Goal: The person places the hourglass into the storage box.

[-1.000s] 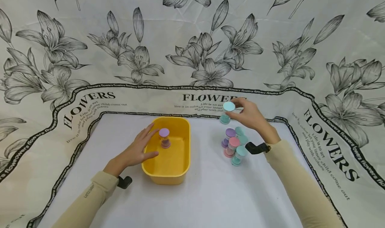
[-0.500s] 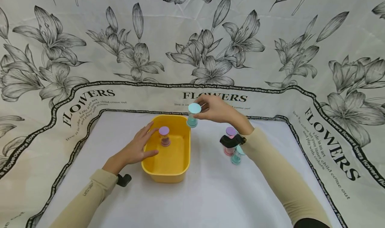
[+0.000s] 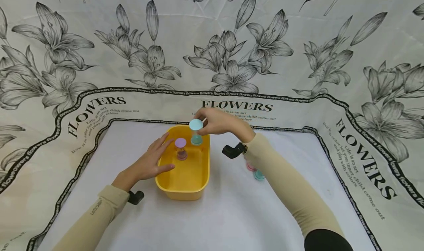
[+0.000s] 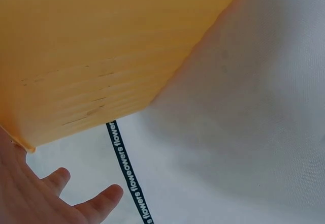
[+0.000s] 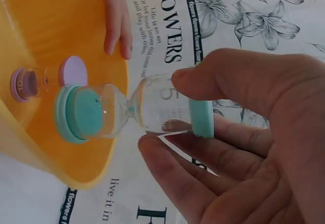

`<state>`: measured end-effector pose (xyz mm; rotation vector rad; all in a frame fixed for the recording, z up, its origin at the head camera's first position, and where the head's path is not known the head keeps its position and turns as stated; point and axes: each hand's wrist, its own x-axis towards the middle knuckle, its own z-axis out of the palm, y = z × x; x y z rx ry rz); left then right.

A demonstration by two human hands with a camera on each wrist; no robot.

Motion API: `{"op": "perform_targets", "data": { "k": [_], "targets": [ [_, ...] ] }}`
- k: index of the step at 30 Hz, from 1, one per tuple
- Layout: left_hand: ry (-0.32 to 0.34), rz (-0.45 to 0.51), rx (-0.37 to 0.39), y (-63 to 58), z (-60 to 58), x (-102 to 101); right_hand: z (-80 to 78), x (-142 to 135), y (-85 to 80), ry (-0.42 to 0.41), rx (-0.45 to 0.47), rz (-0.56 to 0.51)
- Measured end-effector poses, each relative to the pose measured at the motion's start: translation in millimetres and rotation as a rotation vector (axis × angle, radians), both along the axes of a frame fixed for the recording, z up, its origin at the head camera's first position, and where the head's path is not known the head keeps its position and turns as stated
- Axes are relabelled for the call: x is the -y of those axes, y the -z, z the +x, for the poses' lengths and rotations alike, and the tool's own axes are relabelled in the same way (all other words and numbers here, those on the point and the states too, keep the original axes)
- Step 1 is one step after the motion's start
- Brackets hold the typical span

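A teal-capped hourglass point(image 3: 196, 139) is pinched between the thumb and fingers of my right hand point(image 3: 218, 121), over the far right part of the yellow bin point(image 3: 185, 195). In the right wrist view the hourglass point(image 5: 133, 107) shows clear glass, teal sand at one end and a printed 5. Inside the bin stands a purple-capped hourglass point(image 3: 181, 144). My left hand point(image 3: 150, 162) rests at the bin's left rim with its fingers spread; in the left wrist view its fingers point(image 4: 101, 203) reach past the bin's outer wall.
Bases of a pink hourglass point(image 3: 250, 166) and a teal hourglass point(image 3: 259, 175) show on the white table point(image 3: 228, 214), right of the bin. My right sleeve point(image 3: 281, 173) hides the rest of that group. A flower-printed cloth point(image 3: 212, 41) rises behind the table.
My right hand has carried the teal hourglass leftward from above the hourglass group to over the bin. The left hand has stayed at the bin's rim.
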<state>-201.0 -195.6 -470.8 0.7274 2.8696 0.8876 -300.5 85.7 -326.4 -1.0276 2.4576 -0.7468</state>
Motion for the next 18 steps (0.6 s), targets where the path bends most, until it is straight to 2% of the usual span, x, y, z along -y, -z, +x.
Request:
{"op": "perform_targets", "data": {
  "k": [5, 9, 18],
  "targets": [
    [0.002, -0.003, 0.008, 0.4, -1.2, 0.5, -8.4, 15.1, 9.7, -0.052, 0.013, 0.086],
    [-0.003, 0.003, 0.024, -0.5, -2.0, 0.2, -13.6, 23.0, 20.0, -0.037, 0.055, 0.137],
    [-0.005, 0.0, 0.047, -0.8, -1.5, -0.5, -17.9, 28.9, 42.8, -0.006, 0.138, 0.155]
  ]
}}
